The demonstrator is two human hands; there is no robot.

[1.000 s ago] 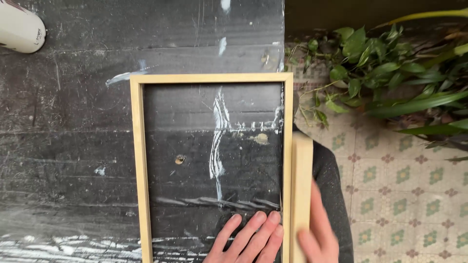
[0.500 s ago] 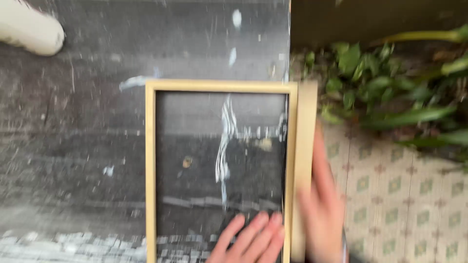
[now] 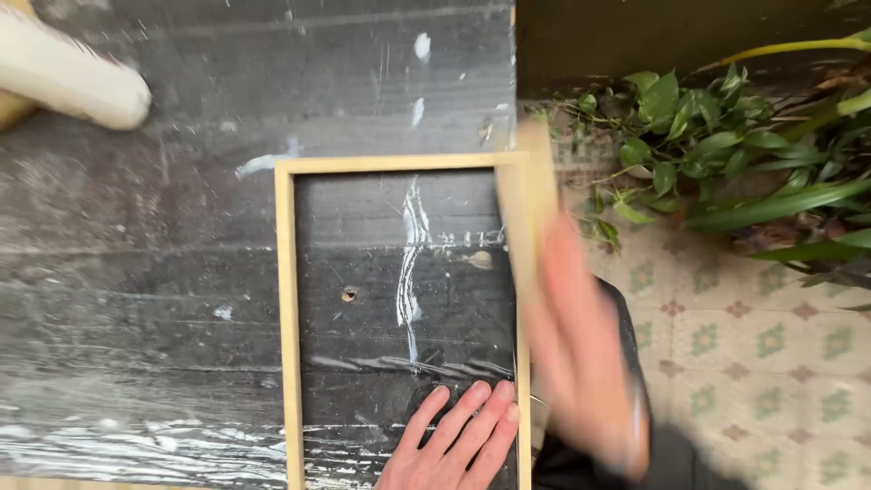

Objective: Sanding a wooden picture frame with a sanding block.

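A light wooden frame [image 3: 287,318] lies flat on a dark table [image 3: 136,272] covered in clear plastic film. My left hand [image 3: 454,440] rests flat inside the frame at its lower right corner, fingers pointing away from me. My right hand [image 3: 581,363], blurred by motion and in a dark sleeve, holds a loose wooden strip [image 3: 528,195] against the frame's right side. The strip leans slightly off the frame's line and its top reaches past the frame's upper right corner.
A white rounded object [image 3: 73,82] lies at the table's far left corner. The table's right edge runs just beside the frame. Beyond it are a patterned tiled floor [image 3: 753,363] and green leafy plants [image 3: 726,154].
My right hand has slid the wooden strip away from me along the frame's right side, and both are now blurred. My left hand stays inside the frame. The view has shifted left.
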